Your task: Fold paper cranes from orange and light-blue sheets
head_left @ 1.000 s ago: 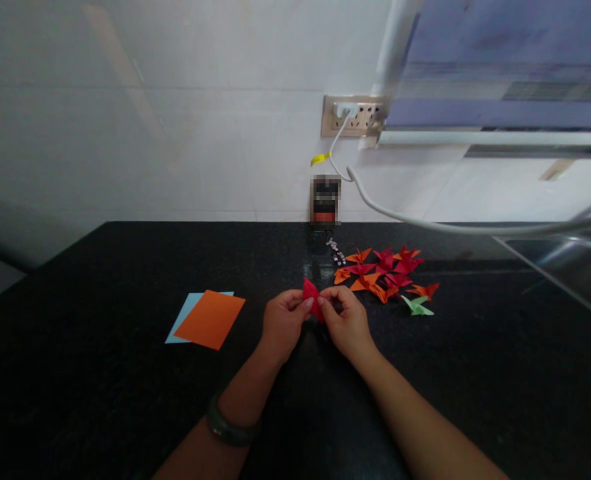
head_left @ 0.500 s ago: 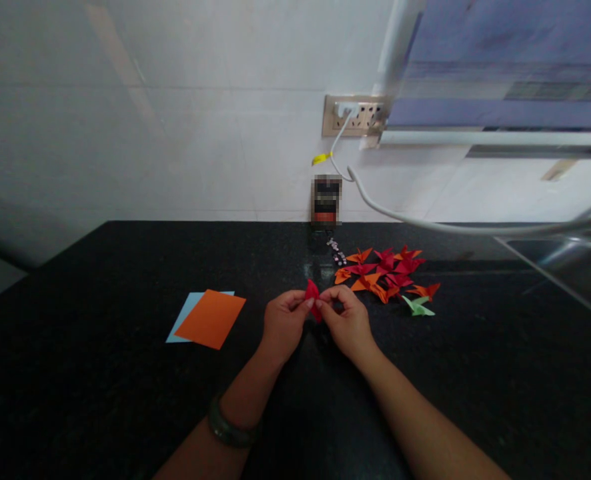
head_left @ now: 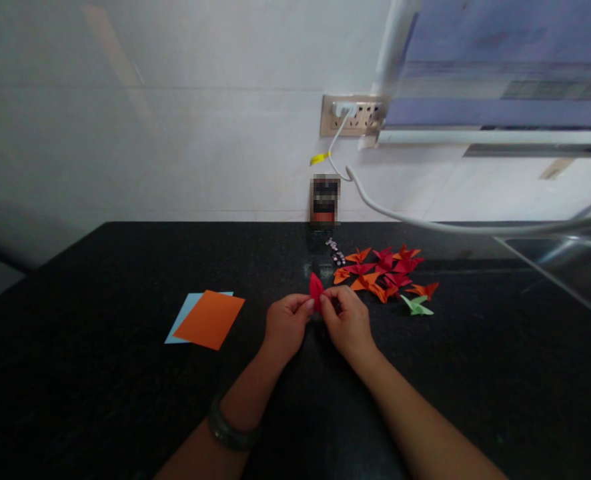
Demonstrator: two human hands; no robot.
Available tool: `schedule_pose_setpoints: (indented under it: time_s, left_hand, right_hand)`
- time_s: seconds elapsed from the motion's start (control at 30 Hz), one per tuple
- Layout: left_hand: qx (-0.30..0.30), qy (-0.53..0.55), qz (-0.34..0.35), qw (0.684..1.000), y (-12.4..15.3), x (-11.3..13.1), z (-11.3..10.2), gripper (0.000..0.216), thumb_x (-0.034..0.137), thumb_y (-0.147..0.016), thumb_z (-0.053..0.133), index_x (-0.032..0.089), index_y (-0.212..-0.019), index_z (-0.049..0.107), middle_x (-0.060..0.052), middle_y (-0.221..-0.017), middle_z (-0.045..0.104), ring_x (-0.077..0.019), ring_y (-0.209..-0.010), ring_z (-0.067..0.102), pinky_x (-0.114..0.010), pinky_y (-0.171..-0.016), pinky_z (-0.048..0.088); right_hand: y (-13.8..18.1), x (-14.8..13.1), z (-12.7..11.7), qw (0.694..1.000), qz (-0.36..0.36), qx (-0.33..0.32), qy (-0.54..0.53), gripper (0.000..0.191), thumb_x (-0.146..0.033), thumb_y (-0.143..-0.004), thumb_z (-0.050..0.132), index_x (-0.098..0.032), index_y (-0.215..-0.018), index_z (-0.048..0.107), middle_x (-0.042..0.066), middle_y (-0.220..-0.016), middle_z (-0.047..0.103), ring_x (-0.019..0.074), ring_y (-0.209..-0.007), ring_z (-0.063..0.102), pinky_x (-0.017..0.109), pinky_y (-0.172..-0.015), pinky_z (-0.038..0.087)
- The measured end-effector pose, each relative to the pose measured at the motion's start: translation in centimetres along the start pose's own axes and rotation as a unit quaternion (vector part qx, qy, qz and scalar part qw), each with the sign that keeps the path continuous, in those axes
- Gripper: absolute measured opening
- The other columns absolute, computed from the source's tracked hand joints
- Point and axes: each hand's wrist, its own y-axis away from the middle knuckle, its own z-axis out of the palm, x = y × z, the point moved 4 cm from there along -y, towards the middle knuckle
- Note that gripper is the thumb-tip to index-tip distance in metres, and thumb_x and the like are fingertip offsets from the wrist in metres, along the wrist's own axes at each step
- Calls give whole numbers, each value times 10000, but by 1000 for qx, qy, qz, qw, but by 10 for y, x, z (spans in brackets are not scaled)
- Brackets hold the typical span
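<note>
The left hand (head_left: 286,327) and the right hand (head_left: 349,321) pinch a small red folded paper (head_left: 316,285) from either side, fingers closed on it, its pointed tip standing up between them. It is just above the middle of the dark desk (head_left: 125,407). Beyond the right hand lies a cluster of red and orange paper birds (head_left: 365,282), with a pale green bird (head_left: 416,306) at its near edge. Left of the left hand, an orange sheet (head_left: 210,320) partly covers a light blue sheet (head_left: 179,329).
</note>
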Motion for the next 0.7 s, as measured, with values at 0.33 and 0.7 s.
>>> schedule_pose_setpoints:
  time_s: [0.33,0.7]
  left_hand:
    - [10,-68,33,997,0,-1,-2,156,296,-671,561,159,-650,633,-11,-577,616,-129,-536,552,-214,-505,421]
    - [-41,0,9,999,-2,-5,3,176,271,-717,516,135,-736,626,-19,-632,620,-135,-584,584,-255,-580,482]
  right_hand:
    - [0,-12,2,994,-96,-19,38,148,-139,-758,467,-171,-685,592,55,-691,549,160,-664,513,273,-603,427]
    - [1,-5,1,997,-73,0,-24,175,-125,-747,474,-166,-782,641,55,-739,581,146,-694,542,267,-639,458]
